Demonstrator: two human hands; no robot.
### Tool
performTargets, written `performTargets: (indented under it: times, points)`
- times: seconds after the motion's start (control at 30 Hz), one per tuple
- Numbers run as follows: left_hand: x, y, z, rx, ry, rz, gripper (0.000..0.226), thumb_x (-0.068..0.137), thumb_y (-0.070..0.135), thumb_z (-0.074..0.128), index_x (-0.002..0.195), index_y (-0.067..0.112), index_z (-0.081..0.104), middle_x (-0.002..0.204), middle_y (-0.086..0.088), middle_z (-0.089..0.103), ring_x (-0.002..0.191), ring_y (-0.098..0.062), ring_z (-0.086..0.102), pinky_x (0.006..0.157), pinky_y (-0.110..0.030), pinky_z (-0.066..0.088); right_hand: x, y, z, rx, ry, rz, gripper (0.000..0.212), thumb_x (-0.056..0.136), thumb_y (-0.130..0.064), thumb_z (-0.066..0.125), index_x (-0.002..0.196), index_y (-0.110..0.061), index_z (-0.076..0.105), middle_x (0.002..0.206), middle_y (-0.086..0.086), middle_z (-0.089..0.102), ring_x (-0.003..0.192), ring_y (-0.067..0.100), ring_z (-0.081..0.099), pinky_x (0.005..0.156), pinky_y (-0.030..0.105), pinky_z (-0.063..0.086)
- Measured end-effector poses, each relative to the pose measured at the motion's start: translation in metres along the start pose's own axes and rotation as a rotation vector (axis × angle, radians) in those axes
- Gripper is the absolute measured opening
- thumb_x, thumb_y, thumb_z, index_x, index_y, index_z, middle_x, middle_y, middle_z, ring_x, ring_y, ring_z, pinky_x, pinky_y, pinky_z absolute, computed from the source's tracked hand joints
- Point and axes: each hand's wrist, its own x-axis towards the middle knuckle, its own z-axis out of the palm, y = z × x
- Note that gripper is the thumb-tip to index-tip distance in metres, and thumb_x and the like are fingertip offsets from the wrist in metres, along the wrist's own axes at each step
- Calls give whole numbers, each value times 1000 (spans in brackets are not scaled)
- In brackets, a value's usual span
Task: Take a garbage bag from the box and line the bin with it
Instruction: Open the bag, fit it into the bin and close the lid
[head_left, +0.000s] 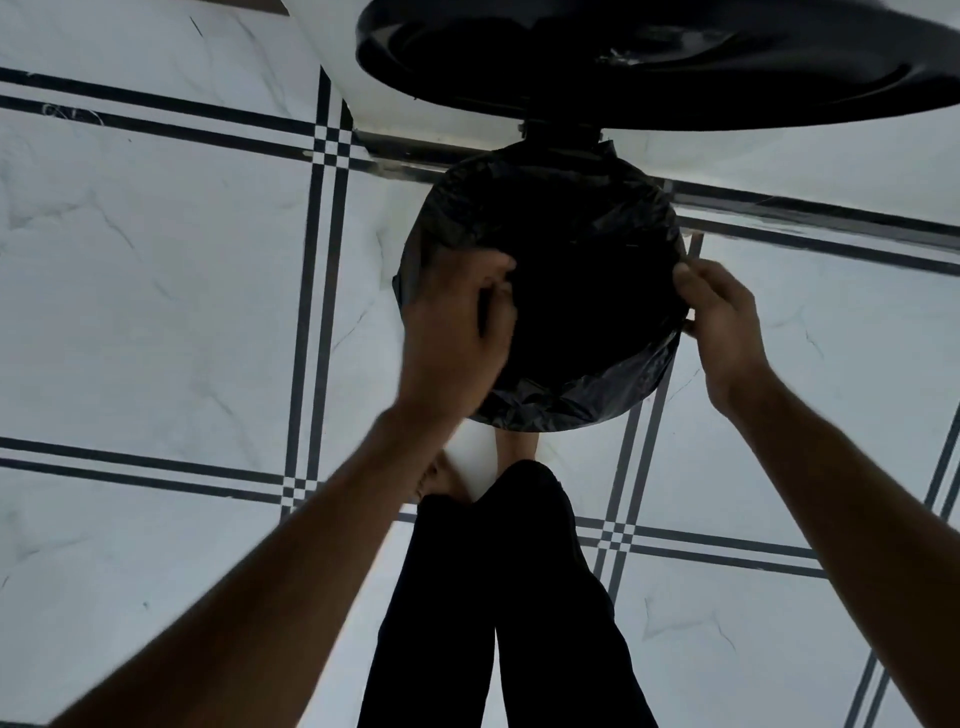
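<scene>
I look straight down on a round bin (475, 449) whose white side shows only below the rim near my feet. A black garbage bag (582, 384) is draped over its mouth, folded down around the rim, with a dark hollow in the middle. My left hand (457, 332) is blurred and grips the bag at the left rim. On the right rim, my right hand (719, 317) pinches the bag's edge. The bin's black lid (649, 98) stands raised at the far side. No box is in view.
White marble-look floor tiles (156, 291) with dark double lines surround the bin. My legs in black trousers (519, 597) and bare feet stand right against its near side. A white wall or fitting (779, 150) runs behind the bin.
</scene>
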Motion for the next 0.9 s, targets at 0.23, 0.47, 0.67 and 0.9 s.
performTargets:
  times: [0.23,0.47,0.67,0.9]
  points:
    - [-41,13,104,313,-876,-157,68,99,59,18,156,24,9,164,-8,4,151,-25,2,122,-45,1,-13,21,-12,0,-110,-17,25,102,-19,50,118,-16,69,111,-1,73,107,11,66,94,30,52]
    - [-11,-21,96,130,-995,-499,99,69,93,9,153,39,6,165,0,7,150,-29,9,119,-52,10,-5,31,-18,-7,-152,-75,25,102,-15,52,123,-9,64,102,-10,73,103,8,68,90,25,54]
    - [37,-34,89,254,-798,-244,33,95,42,52,109,16,66,107,-8,70,103,-27,64,88,-34,51,-7,32,-21,-1,-191,-69,31,102,-14,50,131,-5,59,117,3,69,114,17,65,101,35,52]
    - [108,-35,84,-11,-646,-689,101,70,90,37,152,33,25,161,1,24,145,-26,28,119,-42,20,-3,35,-25,19,-232,-61,32,101,-17,50,131,-12,60,123,3,70,117,15,65,98,30,52]
